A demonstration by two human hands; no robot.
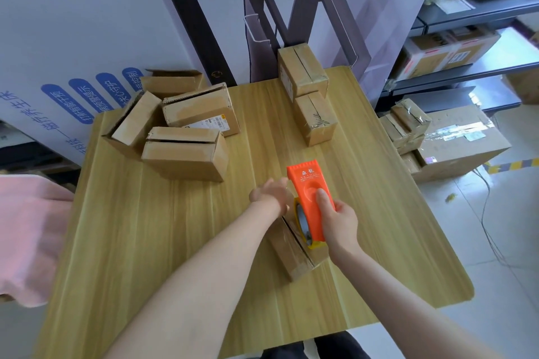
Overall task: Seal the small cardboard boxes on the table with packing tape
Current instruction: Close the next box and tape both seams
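Table (175, 242) holds 7 boxes (186, 154), 1 tape dispenser (309, 198).

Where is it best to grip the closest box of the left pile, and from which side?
Probably grip the closest box by its front face and right end, coming from the near right. Those sides face bare table; other boxes crowd its back and left. Avoid the top flaps, which stand slightly apart.

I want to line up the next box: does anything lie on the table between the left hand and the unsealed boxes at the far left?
Nothing visible does. Bare table lies between the left hand and the nearest unsealed box; the right hand holds the tape dispenser on the current box.
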